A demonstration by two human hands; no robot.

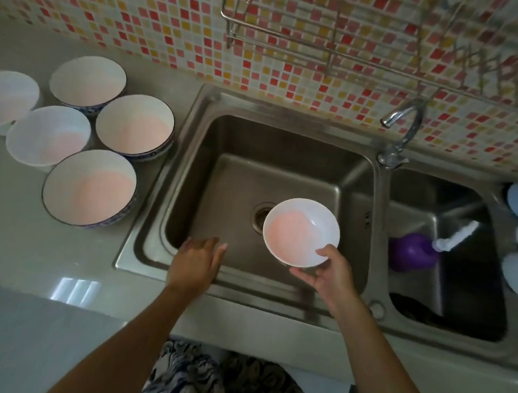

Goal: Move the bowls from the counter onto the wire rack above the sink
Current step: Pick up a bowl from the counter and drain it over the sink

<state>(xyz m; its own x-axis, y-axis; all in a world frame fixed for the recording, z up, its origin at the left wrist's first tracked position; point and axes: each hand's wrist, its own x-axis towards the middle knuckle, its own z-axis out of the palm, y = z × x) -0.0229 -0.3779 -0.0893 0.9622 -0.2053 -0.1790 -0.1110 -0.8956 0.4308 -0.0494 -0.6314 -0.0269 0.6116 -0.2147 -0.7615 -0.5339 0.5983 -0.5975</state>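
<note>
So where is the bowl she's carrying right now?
In the head view, the white bowl is held in the right hand over the left sink basin, just right of the drain.

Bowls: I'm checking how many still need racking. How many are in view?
6. Five sit on the counter left of the sink; one is held in the right hand over the sink.

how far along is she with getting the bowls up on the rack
Done: nothing that shows; the visible part of the wire rack holds no bowls. In hand: the right hand has one white bowl in its grip over the sink; the left hand is open and empty. Left: five bowls wait on the counter.
</note>
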